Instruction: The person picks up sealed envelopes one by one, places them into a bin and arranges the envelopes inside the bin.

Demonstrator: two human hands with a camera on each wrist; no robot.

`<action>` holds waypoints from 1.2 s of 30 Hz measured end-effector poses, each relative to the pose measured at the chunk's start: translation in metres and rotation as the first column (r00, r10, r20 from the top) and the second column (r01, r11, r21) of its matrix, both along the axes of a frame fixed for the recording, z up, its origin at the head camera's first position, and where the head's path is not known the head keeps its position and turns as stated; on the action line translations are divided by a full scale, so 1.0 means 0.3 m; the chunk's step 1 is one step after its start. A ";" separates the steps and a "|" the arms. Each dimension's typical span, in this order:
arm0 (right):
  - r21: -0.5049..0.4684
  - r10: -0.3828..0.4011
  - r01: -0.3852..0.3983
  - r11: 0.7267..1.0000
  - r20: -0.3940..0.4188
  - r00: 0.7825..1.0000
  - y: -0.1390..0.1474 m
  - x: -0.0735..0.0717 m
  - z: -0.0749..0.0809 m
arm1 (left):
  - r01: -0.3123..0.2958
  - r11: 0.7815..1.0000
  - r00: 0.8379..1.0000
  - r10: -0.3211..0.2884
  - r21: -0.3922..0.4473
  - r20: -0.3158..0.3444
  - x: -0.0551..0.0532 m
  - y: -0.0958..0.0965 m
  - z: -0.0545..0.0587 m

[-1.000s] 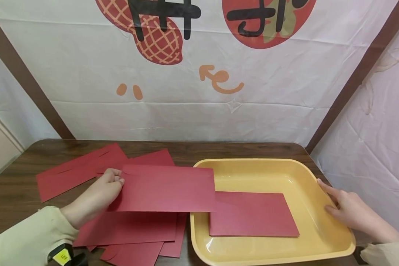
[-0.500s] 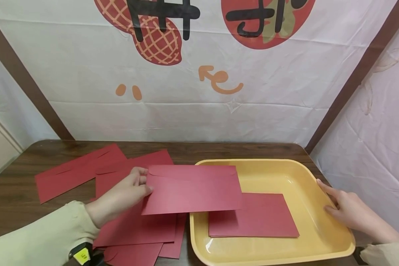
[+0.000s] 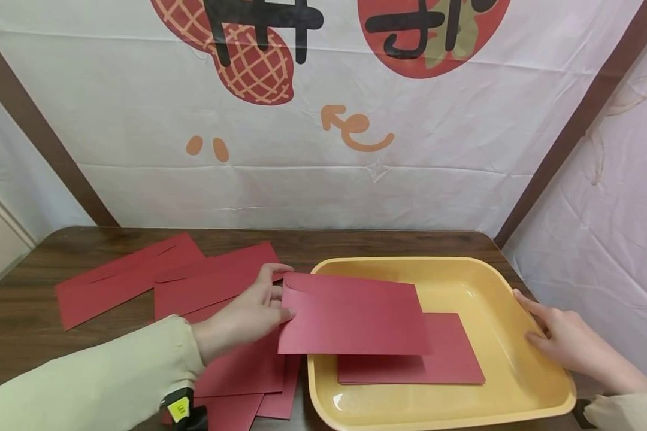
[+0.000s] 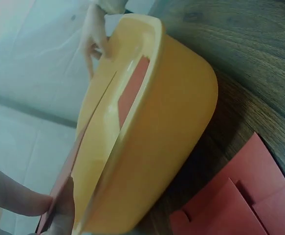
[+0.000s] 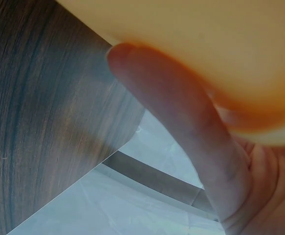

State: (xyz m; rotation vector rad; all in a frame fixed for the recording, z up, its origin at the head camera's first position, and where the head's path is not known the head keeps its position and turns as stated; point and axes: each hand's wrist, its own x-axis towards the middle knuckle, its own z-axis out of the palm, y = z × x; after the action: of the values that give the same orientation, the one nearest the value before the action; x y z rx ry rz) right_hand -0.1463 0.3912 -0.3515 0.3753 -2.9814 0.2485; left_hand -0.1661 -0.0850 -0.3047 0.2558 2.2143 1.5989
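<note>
My left hand point(image 3: 248, 317) pinches a red envelope point(image 3: 356, 317) by its left end, with thumb in front and fingers behind. In the left wrist view this envelope point(image 4: 66, 171) shows nearly edge-on. It hangs over the left part of a yellow tray point(image 3: 496, 383), above a small stack of red envelopes point(image 3: 453, 353) lying inside and partly covers it. At the tray's right side, my right hand point(image 3: 571, 341) holds the rim. In the right wrist view, a finger point(image 5: 166, 93) lies against the tray's outer wall.
Several more red envelopes point(image 3: 215, 275) lie loosely overlapped on the brown wooden table point(image 3: 11, 347) left of the tray; my left arm hides some. One envelope point(image 3: 124, 278) sits farthest left. A printed white cloth point(image 3: 280, 191) hangs behind the table.
My left hand has carried the envelope rightward from above the loose pile to over the tray. The right hand and the tray have stayed in place.
</note>
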 end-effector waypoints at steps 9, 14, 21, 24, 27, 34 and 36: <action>-0.012 -0.003 0.003 1.000 0.004 1.000 -0.003 0.003 0.002 | 0.027 0.999 1.000 -0.026 -0.029 0.010 -0.026 0.117 -0.008; -0.013 0.000 0.000 1.000 -0.012 1.000 0.000 0.000 -0.003 | 0.037 0.997 0.999 -0.037 -0.061 0.000 -0.048 0.180 -0.024; -0.011 0.013 -0.014 1.000 -0.041 0.999 0.000 -0.004 -0.009 | 0.048 0.997 0.999 -0.048 -0.059 0.000 -0.067 0.240 -0.055; -0.004 0.011 -0.011 1.000 -0.029 1.000 0.000 -0.005 -0.008 | 0.061 0.996 0.998 -0.061 -0.066 0.002 -0.068 0.258 -0.072; 0.000 0.013 -0.013 1.000 -0.019 1.000 0.001 -0.006 -0.010 | 0.069 0.994 0.998 -0.070 -0.085 0.001 -0.068 0.270 -0.088; 0.003 0.017 -0.017 1.000 -0.037 0.999 0.005 -0.009 -0.012 | 0.097 0.975 0.994 -0.104 -0.199 -0.028 -0.074 0.286 -0.101; 0.002 0.010 -0.010 1.000 -0.024 1.000 0.006 -0.008 -0.012 | 0.109 0.966 0.992 -0.120 -0.236 -0.032 -0.076 0.291 -0.104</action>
State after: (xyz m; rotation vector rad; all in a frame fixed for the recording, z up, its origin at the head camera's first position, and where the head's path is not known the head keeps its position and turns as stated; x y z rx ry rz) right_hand -0.1486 0.3929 -0.3551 0.3903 -2.9576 0.2404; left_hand -0.1891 0.0022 -0.3358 0.3486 2.3505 1.2696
